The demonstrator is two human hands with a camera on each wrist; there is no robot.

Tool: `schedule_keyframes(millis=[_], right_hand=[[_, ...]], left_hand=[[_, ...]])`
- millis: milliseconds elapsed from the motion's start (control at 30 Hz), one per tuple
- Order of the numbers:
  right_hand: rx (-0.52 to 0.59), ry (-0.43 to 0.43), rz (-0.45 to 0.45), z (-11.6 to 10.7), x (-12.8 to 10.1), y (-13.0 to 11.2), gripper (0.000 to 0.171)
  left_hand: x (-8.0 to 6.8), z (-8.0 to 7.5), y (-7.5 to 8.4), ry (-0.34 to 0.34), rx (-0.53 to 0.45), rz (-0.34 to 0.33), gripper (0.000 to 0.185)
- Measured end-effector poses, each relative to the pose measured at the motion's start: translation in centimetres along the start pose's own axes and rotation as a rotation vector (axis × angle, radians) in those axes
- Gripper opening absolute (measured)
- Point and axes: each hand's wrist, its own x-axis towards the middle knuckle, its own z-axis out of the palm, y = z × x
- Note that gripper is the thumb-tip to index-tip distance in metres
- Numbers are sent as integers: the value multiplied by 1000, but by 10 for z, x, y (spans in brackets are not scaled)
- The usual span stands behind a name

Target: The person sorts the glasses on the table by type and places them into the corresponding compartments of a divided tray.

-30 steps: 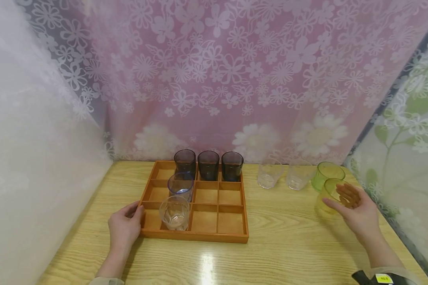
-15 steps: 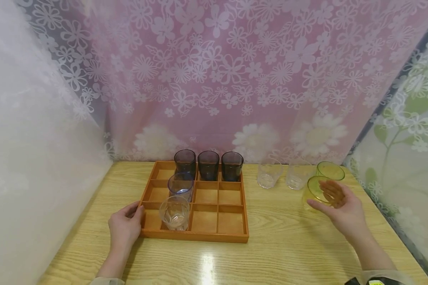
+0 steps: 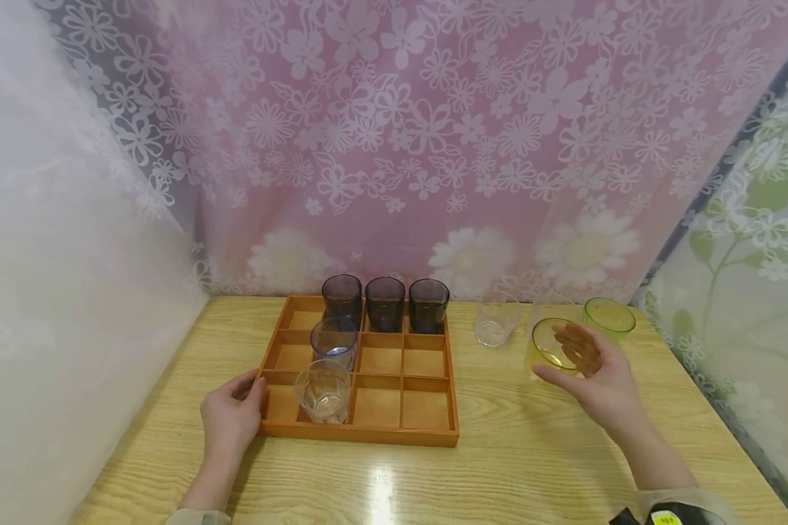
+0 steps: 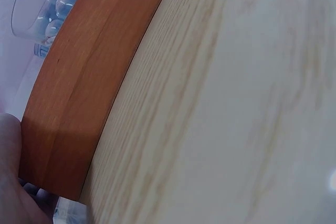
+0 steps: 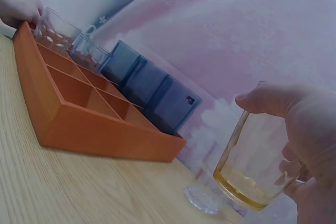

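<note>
My right hand [image 3: 597, 379] grips a yellow-tinted drinking glass [image 3: 540, 357], thumb on the near side and fingers round the far side. In the right wrist view the glass [image 5: 239, 184] is tilted, its base above the table. My left hand [image 3: 232, 410] holds the front left side of a wooden divided tray [image 3: 361, 435]; the left wrist view shows the thumb against the tray wall [image 4: 89, 87]. Three dark glasses [image 3: 384, 306] stand in the tray's back row. A blue-rimmed glass [image 3: 333, 348] sits in the middle row, and a clear faceted glass [image 3: 323, 394] in the front row.
Right of the tray stands a clear glass [image 3: 494, 328]. A second clear glass [image 3: 538, 310] is partly hidden behind the yellow one. A green glass [image 3: 609, 317] is at the back right. A floral curtain [image 3: 394, 146] hangs along the table's back edge.
My right hand has moved left with the yellow glass, away from the green glass and in front of the second clear one. My left hand and the tray stay put.
</note>
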Motion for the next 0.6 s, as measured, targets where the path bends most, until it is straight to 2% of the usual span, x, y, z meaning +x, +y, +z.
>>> schedule_keyframes(millis=[600], right_hand=[[49,-83,-41,50,13,-21,82]], left_hand=[[1,0,0,-12,-9,-18,24]])
